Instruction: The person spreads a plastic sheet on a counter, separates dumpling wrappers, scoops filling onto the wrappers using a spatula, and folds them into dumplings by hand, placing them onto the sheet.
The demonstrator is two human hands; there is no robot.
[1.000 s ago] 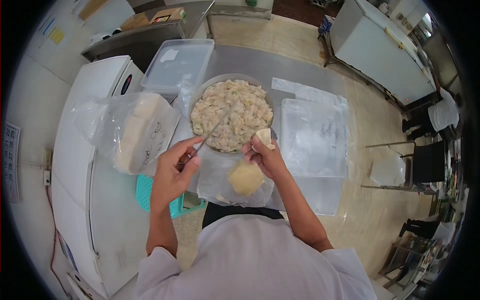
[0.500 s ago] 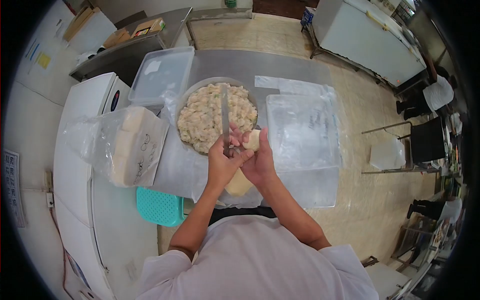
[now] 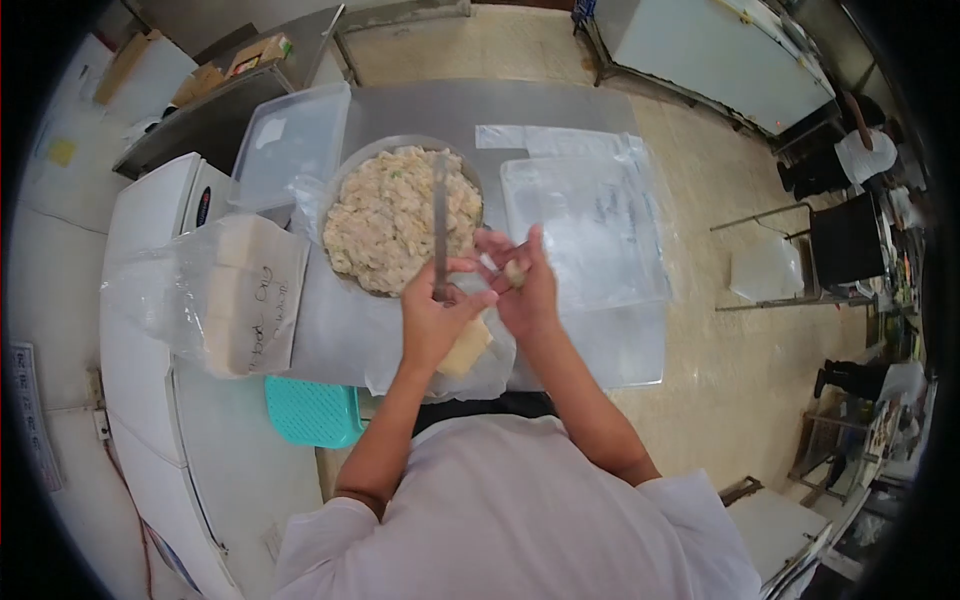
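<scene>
My left hand (image 3: 432, 305) grips a flat metal spatula (image 3: 440, 215), whose blade points away over the bowl. My right hand (image 3: 525, 295) is half curled, palm up, around a small pale dumpling (image 3: 515, 272), mostly hidden by the fingers. Just beyond both hands, a large round metal bowl (image 3: 330, 190) is filled with a chunky pale meat mixture (image 3: 395, 220) with green flecks. Below the hands lies a stack of yellowish dough wrappers (image 3: 466, 350) on clear plastic (image 3: 500, 372).
Plastic-covered trays (image 3: 580, 225) lie to the right on the steel table (image 3: 400, 105). At left are a clear lidded container (image 3: 292, 135), a bag of pale blocks with handwriting (image 3: 245, 290) and a turquoise basket (image 3: 315, 410). Other people (image 3: 865, 155) are at far right.
The round pale dough in my right hand now shows far less, with the fingers more around it. The view has shifted, so the table sits further up and left.
</scene>
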